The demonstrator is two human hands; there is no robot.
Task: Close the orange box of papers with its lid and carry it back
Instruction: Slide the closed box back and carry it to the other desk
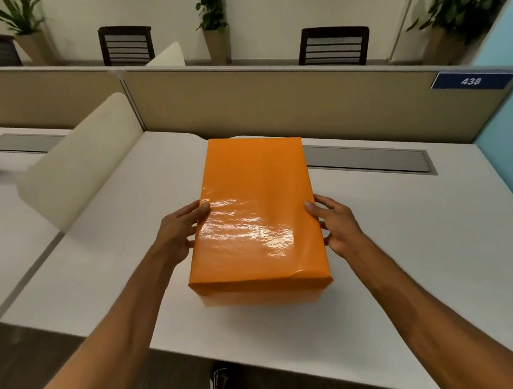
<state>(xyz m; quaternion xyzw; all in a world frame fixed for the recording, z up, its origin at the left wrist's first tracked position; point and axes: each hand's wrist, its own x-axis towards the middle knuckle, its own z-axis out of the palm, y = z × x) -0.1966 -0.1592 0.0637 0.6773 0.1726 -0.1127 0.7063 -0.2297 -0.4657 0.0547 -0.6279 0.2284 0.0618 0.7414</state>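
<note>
Left hand (179, 233) and right hand (338, 225): spread, fingers pressed on opposite long sides of the glossy orange rectangular box (259, 250), its lid (256, 207) on. Box: between the palms, on the white desk (411, 257). Beyond: beige partition (271, 98).

The box (254, 213) stands at the centre of the frame on the surface (411, 257), its lid (249, 195) on top. The left hand (180, 233) lies against its left side, the right hand (336, 227) against its right side. A slot (367, 158) in the surface runs behind and right of the box. A divider (79, 161) stands at centre left. A partition (271, 105) crosses behind the surface, with a number plate (471, 81) at its right end. Chairs (333, 45) and plants (213, 19) line the top of the frame, behind the partition. A shoe (219, 386) shows at bottom centre.
</note>
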